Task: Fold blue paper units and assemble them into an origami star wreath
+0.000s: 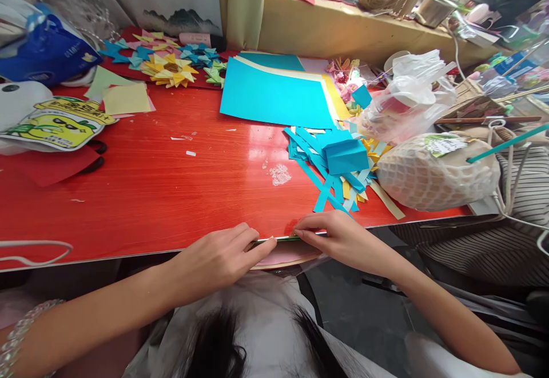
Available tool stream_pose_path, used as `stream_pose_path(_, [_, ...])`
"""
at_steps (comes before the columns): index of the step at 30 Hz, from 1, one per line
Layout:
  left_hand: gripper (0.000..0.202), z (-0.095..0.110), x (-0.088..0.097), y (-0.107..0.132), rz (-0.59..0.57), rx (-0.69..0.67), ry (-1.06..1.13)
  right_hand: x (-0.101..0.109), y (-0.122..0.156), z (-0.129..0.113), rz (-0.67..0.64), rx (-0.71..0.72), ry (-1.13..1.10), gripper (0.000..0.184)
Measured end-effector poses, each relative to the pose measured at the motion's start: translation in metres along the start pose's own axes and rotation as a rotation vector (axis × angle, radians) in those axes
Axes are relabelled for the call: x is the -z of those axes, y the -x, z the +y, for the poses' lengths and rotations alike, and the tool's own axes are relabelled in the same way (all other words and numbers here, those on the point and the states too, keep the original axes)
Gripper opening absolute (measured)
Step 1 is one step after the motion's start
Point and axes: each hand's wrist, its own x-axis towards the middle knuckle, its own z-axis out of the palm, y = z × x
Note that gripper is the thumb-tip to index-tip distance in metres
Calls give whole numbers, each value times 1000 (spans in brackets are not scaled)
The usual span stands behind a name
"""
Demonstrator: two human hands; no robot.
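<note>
My left hand (227, 254) is at the table's front edge, its fingers pinching a thin green strip (283, 238) seen almost edge-on. My right hand (338, 239) pinches the same strip farther right, thumb against fingertips. What the strip is made of, I cannot tell. Just below it, a curved pink and cream edge (285, 259) shows between the hands. Beyond my right hand lies a heap of blue paper strips (315, 148) mixed with yellow and pale ones. A folded blue paper piece (346, 156) rests on this heap.
Large blue sheets (274, 92) lie at the back of the red table (171, 183). Folded paper stars (168, 70) sit back left, near pale paper squares (126, 99). A yellow-labelled pouch (58, 123) is at left. On the right stand a netted coconut (437, 172) with a straw and plastic bags (412, 92).
</note>
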Motion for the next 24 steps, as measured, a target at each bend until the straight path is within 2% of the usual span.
stream_pose_path(4, [39,0,-2,0,43,-14,-8,0,-4,0,-6,-33,-5,23])
stream_pose_path(9, [31,0,-6,1,91,-36,2,2,-4,-3,-63,-9,-18,20])
stream_pose_path(15, [27,1,-9,1,133,-63,-42,1,-7,-1,-41,16,15,22])
stream_pose_path(21, [30,5,-3,-5,37,-52,-155,-3,-11,1,7,20,19,20])
stream_pose_path(24, [33,7,-2,-9,34,-37,-192,-4,-11,2,13,30,30,21])
